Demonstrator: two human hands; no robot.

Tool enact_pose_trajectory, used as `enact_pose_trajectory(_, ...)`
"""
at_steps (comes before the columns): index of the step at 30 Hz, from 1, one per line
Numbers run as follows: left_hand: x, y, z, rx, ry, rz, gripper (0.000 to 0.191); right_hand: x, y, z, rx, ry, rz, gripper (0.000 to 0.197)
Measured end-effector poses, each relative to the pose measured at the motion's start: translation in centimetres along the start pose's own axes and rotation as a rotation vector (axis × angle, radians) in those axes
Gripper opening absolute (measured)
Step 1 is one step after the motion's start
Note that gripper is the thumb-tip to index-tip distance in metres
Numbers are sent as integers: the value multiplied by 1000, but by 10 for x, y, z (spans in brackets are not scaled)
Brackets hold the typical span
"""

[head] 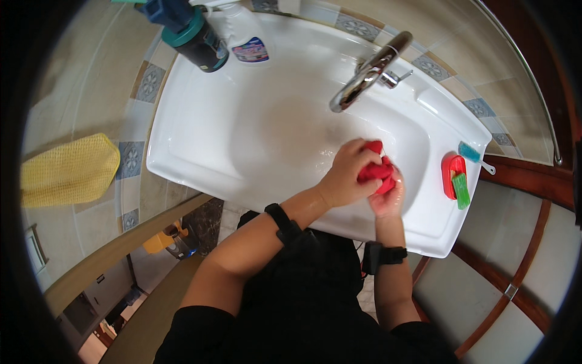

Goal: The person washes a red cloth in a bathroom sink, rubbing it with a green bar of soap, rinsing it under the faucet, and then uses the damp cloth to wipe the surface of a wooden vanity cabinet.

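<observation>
Over the near right part of a white ceramic sink [282, 182], my left hand [348, 175] and my right hand [390, 198] are together, both gripping a bunched, wet-looking red cloth [377, 172]. My left fingers wrap over its top and left side, while my right hand cups it from below and the right; part of the cloth is hidden by the fingers. Water glistens on my right wrist. Beyond my hands, the chrome faucet [363, 79] arches over the basin, its lever handle [394, 78] at its base.
On the right rim sit a red soap dish [448, 170], a green soap bar [461, 191] and a blue brush [470, 152]. A white spray bottle [248, 38] and a dark container with a teal collar [200, 45] stand at the back left. A yellow cloth [72, 170] hangs at left.
</observation>
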State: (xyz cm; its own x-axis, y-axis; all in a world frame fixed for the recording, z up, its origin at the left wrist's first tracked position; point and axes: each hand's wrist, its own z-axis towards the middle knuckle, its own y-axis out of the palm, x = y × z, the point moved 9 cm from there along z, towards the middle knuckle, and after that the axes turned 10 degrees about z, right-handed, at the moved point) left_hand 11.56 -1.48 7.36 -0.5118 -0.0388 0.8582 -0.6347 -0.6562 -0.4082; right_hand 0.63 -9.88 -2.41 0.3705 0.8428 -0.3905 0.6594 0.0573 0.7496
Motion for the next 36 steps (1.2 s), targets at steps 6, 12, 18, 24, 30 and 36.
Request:
enact_pose_trajectory(6,-59,27,-63,-195,-1364,-1213,76,-39,132,-51,-290,-922,-1402,25)
enact_pose_trajectory(12,-45,10,-43,-191,-910,-1746,46,50,217,-124,-859,-1142,-1642,30)
enact_pose_trajectory(18,-35,-19,-26,65,-932,-1438,29,12,151,-74,-252,-749,-657,19)
enact_pose_trajectory(24,-21,-69,-9,198,-589,-100,16,44,79,-39,105,-312,-58,25)
enact_pose_trajectory(30,23,-62,-12,38,-9,226,11,80,41,-26,-76,-128,140,32)
enact_pose_trajectory(36,34,-58,-45,-146,345,403,11,100,34,-38,-43,-18,117,32)
